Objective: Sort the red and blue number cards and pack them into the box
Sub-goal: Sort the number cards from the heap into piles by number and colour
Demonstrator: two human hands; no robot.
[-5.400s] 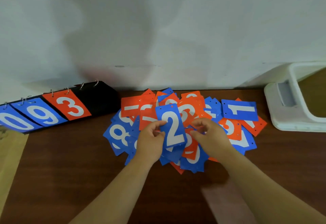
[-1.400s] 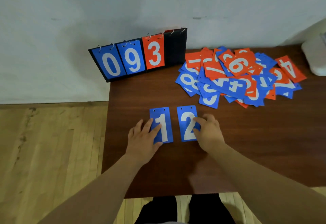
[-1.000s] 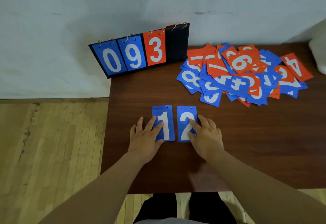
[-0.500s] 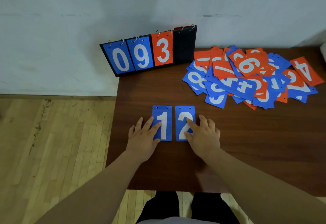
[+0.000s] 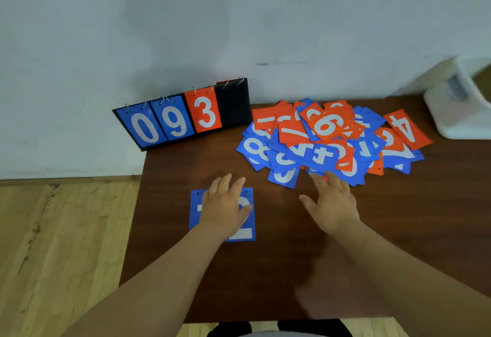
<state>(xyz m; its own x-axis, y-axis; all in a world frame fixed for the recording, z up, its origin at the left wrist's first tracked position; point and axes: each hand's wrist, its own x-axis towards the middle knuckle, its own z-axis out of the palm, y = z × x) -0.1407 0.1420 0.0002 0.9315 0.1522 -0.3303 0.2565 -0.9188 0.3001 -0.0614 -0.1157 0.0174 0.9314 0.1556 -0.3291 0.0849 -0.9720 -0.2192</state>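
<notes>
Two flat, rectangular blue cards [image 5: 195, 213] lie side by side near the front left of a dark brown wooden table [image 5: 265, 270], each with small punched holes along its top edge and a white printed numeral; the right-hand card shows part of a "2", while the other numeral is mostly hidden. Left hand [image 5: 223, 207] rests palm-down across both cards, fingers extended and slightly spread, gripping nothing. Right hand [image 5: 330, 206] is held palm-down with fingers open and spread, its fingertips [image 5: 317, 178] at the near edge of the loose pile of cards [image 5: 326, 137]; whether they touch a card cannot be told. The pile is an overlapping heap of thin, smooth red and blue rectangles, lying at varied angles toward the back right of the table, with white numerals including 8, 6, 7 and 4 legible. At the back left stands a black scoreboard stand [image 5: 233, 104] with metal rings along its top, carrying blue "0" and "9" cards and a red "3". A white moulded plastic box [image 5: 457, 113] with rounded corners sits at the far right edge. Pale wood-plank flooring [image 5: 61, 243] lies left of the table.
</notes>
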